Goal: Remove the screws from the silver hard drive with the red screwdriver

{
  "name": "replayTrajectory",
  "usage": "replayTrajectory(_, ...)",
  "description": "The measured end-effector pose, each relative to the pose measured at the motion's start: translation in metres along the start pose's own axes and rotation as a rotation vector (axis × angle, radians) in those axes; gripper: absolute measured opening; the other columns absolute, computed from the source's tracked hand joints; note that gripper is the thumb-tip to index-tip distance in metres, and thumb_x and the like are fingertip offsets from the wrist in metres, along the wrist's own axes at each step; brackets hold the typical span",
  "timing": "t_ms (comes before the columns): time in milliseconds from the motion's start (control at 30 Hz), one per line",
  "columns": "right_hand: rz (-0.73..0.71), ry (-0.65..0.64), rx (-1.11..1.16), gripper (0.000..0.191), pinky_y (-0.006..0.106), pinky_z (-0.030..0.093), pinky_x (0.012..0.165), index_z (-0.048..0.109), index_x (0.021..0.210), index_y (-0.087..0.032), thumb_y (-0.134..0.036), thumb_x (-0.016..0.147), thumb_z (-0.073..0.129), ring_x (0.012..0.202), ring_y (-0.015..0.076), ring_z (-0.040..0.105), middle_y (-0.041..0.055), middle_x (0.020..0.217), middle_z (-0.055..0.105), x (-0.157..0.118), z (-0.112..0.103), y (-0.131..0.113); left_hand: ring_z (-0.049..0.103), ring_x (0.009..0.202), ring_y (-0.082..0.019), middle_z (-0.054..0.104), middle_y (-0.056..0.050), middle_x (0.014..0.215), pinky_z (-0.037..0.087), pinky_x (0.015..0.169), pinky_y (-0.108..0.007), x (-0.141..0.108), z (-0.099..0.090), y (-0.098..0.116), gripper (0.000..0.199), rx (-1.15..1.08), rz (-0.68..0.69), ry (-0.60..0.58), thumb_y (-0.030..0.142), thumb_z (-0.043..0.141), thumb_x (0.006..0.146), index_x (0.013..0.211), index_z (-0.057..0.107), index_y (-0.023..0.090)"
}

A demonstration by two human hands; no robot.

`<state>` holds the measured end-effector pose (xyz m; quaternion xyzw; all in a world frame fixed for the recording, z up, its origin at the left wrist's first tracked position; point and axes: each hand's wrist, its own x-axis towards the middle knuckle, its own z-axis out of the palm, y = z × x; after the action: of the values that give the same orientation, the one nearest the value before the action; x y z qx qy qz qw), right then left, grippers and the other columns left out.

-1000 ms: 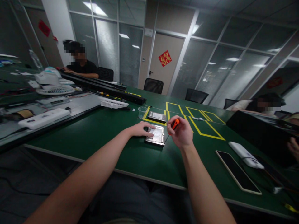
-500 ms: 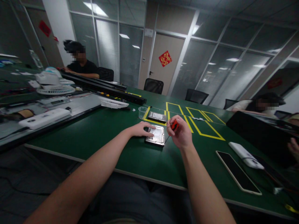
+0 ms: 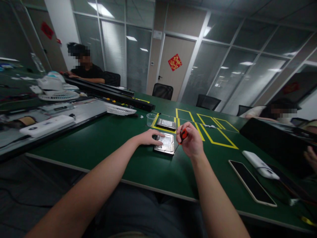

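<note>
A silver hard drive (image 3: 168,142) lies flat on the green table in front of me. My left hand (image 3: 149,137) rests over its left side, thumb and forefinger spread on the top face; the other fingers are partly hidden. In my right hand (image 3: 192,139) is a screwdriver (image 3: 183,135) with a red and black handle, fingers wrapped round it. Its thin shaft slants down-left to the drive's right edge; whether the tip touches a screw is too small to tell. Just behind lies a second hard drive (image 3: 166,124), inside a yellow taped frame.
A clear plastic cup (image 3: 150,120) stands left of the second drive. To the right lie a phone (image 3: 251,181) and a white power bank (image 3: 260,164) with a cable. Panels, a white fan (image 3: 58,87) and a black bar fill the left. Two people sit across the table; another's hand shows far right.
The screwdriver handle has turned a little in my right hand, and more of its red shows. My left hand and both drives have stayed in place.
</note>
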<state>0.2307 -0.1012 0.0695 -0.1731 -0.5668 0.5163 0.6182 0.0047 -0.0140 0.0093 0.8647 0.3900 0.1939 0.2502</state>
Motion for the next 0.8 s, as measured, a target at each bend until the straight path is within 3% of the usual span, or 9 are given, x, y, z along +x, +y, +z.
replayTrajectory(133, 0.017, -0.006, 0.029, 0.009, 0.022, 0.027, 0.041, 0.053, 0.082, -0.022, -0.03, 0.086, 0.054, 0.039, 0.0085, 0.041, 0.0008, 0.072, 0.066, 0.0011, 0.0009, -0.0013, 0.041, 0.141, -0.033, 0.05, -0.006, 0.15, 0.028, 0.118, -0.044, -0.0005, -0.0002, 0.0003, 0.069, 0.0, -0.014, -0.004, 0.065, 0.073, 0.079, 0.14, 0.06, 0.036)
replayTrajectory(300, 0.017, -0.02, 0.045, 0.028, 0.025, 0.029, 0.045, 0.063, 0.079, -0.017, -0.034, 0.089, 0.044, 0.043, 0.0097, 0.041, 0.0052, 0.068, 0.064, 0.0036, -0.0025, -0.0011, 0.043, 0.14, -0.033, 0.053, -0.006, 0.148, 0.029, 0.117, -0.043, 0.0015, 0.0018, -0.0029, 0.067, 0.007, 0.011, 0.008, 0.063, 0.073, 0.079, 0.139, 0.062, 0.034)
replayTrajectory(567, -0.047, 0.017, -0.027, 0.009, 0.024, 0.035, 0.046, 0.051, 0.078, -0.022, -0.026, 0.083, 0.058, 0.049, 0.0109, 0.049, 0.0001, 0.072, 0.063, -0.0005, 0.0001, 0.0003, 0.043, 0.14, -0.033, 0.051, -0.006, 0.15, 0.03, 0.117, -0.042, 0.0032, 0.0034, -0.0065, 0.069, 0.0, 0.012, 0.019, 0.064, 0.074, 0.078, 0.139, 0.062, 0.034)
replayTrajectory(700, -0.004, 0.017, -0.013, 0.011, 0.022, 0.025, 0.042, 0.048, 0.081, -0.023, -0.024, 0.084, 0.058, 0.041, 0.0074, 0.04, -0.0015, 0.074, 0.064, -0.0004, 0.0007, -0.0015, 0.043, 0.14, -0.033, 0.051, -0.006, 0.15, 0.03, 0.117, -0.043, 0.0025, 0.0025, -0.0053, 0.068, -0.002, 0.006, 0.008, 0.064, 0.074, 0.078, 0.139, 0.062, 0.035)
replayTrajectory(800, 0.01, -0.003, 0.012, 0.016, 0.023, 0.024, 0.042, 0.055, 0.08, -0.021, -0.033, 0.089, 0.051, 0.04, 0.0075, 0.037, 0.0009, 0.071, 0.064, 0.0012, -0.0005, -0.0031, 0.043, 0.14, -0.033, 0.051, -0.006, 0.15, 0.03, 0.117, -0.042, 0.002, 0.0021, -0.0043, 0.067, 0.002, 0.013, 0.01, 0.063, 0.074, 0.079, 0.139, 0.062, 0.035)
